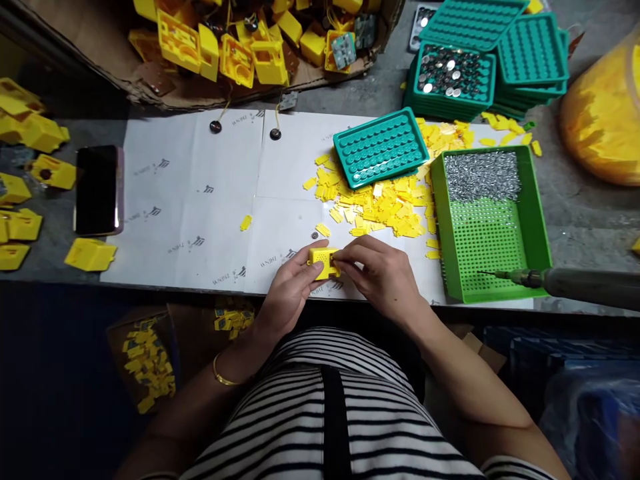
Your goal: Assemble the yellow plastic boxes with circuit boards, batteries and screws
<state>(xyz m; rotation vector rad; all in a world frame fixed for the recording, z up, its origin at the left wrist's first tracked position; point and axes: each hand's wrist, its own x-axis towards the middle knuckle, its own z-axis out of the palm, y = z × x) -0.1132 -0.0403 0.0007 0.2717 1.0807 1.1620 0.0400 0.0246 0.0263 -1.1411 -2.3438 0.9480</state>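
My left hand (293, 287) grips a small yellow plastic housing (320, 257) with a patch of speaker holes, close to the table's front edge. At the housing's right end, my right hand (383, 273) is closed in a pinch by an opening. Whatever its fingertips hold there is too hidden to make out. Just beyond the housing lie a small round metal button cell (315, 235) and a loose yellow cover (323, 230). A pile of flat yellow covers (385, 210) spreads behind my right hand, with a teal tray (383, 147) resting on it.
On the right stands a green basket (543, 247) of metal screws, with an electric screwdriver (575, 283) over its front edge. Stacked teal trays (450, 100) hold button cells. A cardboard box (180, 100) of yellow housings stands at the back. At left lies a phone (99, 190).
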